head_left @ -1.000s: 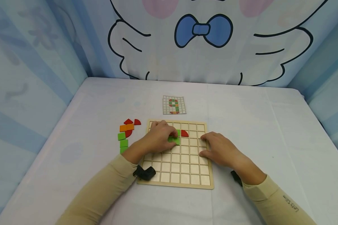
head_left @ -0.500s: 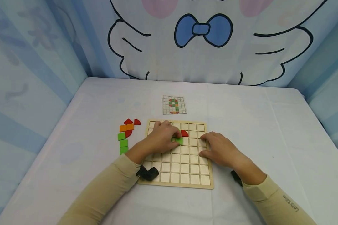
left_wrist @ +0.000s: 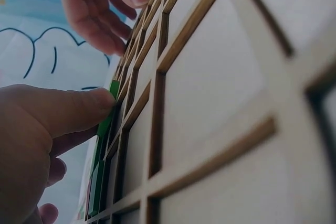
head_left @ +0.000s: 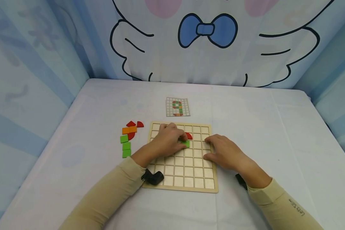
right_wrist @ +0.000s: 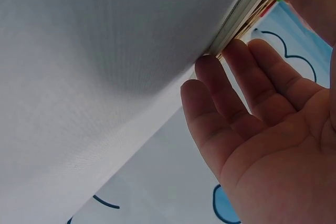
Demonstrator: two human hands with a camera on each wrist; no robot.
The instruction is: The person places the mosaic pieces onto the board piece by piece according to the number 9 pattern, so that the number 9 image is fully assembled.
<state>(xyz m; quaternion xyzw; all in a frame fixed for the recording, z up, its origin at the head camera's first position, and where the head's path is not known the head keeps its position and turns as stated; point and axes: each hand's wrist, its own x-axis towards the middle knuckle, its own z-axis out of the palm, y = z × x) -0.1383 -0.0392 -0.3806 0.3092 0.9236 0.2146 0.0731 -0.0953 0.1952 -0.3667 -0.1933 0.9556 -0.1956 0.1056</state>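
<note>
Over the upper middle of a wooden grid board (head_left: 184, 182), my left hand (head_left: 166, 140) pinches a green square tile (head_left: 187, 144) between thumb and fingers. In the left wrist view the thumb presses the edge of this green tile (left_wrist: 112, 92), and another green piece (left_wrist: 96, 187) lies along the grid beside it. A red quarter-circle tile (head_left: 189, 136) sits in a cell just past the fingertips. My left hand hides the cells beneath it. At the board's right edge rests my right hand (head_left: 225, 151), its fingers extended against the rim (right_wrist: 231, 30).
Left of the board lie loose tiles: several green squares (head_left: 126, 146), orange squares (head_left: 129, 130) and red pieces (head_left: 140, 124). Behind the board is a card (head_left: 178, 107) with a coloured grid pattern. A white cloth (head_left: 247, 111) covers the table, and printed curtains hang around it.
My left hand has slid a little to the right across the board, and the green tile at its fingertips has shifted right by about one cell. The right hand stays still.
</note>
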